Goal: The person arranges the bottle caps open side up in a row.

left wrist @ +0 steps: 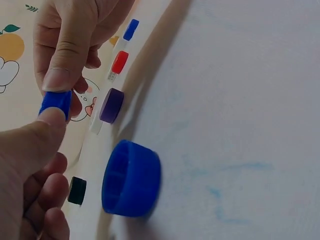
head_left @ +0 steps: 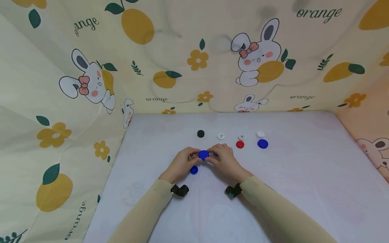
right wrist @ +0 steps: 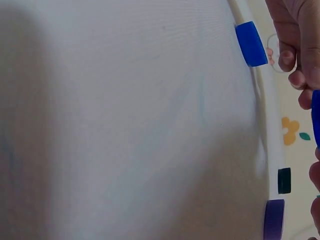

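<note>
In the head view a blue bottle cap point(head_left: 204, 155) is held between both hands, above the table. My left hand point(head_left: 183, 162) pinches its left side between thumb and fingers. From the other side, my right hand point(head_left: 225, 160) pinches it too. A second blue cap point(head_left: 194, 169) lies on the table just below the left fingers; its hollow side shows in the left wrist view. A purple cap point(left wrist: 112, 105) stands on the table by the right hand, mostly hidden behind the fingers in the head view.
Along the back lie a black cap point(head_left: 201, 134), two patterned white caps, one of them a white cap point(head_left: 221, 136) behind the hands, and a plain white cap point(head_left: 260, 134). A red cap point(head_left: 240, 144) and a larger blue cap point(head_left: 262, 143) lie in front. Patterned cloth point(head_left: 197, 81) rises behind.
</note>
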Tool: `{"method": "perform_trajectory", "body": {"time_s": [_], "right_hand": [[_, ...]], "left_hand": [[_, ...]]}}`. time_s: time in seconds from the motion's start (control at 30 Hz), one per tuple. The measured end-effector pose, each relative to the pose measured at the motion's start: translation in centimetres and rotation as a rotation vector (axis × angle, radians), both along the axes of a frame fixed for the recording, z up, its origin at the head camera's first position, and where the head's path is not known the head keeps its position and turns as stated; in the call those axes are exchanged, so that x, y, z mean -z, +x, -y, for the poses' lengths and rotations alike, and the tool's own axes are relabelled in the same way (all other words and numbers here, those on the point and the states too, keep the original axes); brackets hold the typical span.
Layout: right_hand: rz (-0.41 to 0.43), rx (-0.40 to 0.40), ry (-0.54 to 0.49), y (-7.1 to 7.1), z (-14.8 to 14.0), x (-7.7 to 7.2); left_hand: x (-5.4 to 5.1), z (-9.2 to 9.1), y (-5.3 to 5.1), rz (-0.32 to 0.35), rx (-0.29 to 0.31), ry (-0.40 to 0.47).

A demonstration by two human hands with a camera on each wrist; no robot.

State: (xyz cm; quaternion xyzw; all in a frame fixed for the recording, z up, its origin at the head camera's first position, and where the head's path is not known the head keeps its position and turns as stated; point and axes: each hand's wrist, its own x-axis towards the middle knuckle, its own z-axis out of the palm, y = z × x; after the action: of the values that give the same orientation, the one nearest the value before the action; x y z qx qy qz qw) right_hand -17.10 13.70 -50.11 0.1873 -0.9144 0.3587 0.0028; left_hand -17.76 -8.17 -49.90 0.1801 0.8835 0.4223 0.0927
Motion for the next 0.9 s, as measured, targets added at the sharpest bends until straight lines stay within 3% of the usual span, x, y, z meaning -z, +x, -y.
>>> {"method": "perform_trajectory", "body": {"time_s": [0.23, 0.57, 0.9], "right_hand": [[0.016, -0.005, -0.042, -0.09, -0.23, 0.08], [0.047, 0.056, -0.085, -0.25, 0.1, -0.24], [0.032, 0.1, -0.102, -0.22, 0.38, -0.57]], "left_hand": [[0.01, 0.18, 0.13, 0.001, -0.025, 0.048], [0.35, -0.01, 0.03, -0.035, -0.056, 0.128], [0.23, -0.17, 0.28, 0.014, -0.051, 0.144]]}}
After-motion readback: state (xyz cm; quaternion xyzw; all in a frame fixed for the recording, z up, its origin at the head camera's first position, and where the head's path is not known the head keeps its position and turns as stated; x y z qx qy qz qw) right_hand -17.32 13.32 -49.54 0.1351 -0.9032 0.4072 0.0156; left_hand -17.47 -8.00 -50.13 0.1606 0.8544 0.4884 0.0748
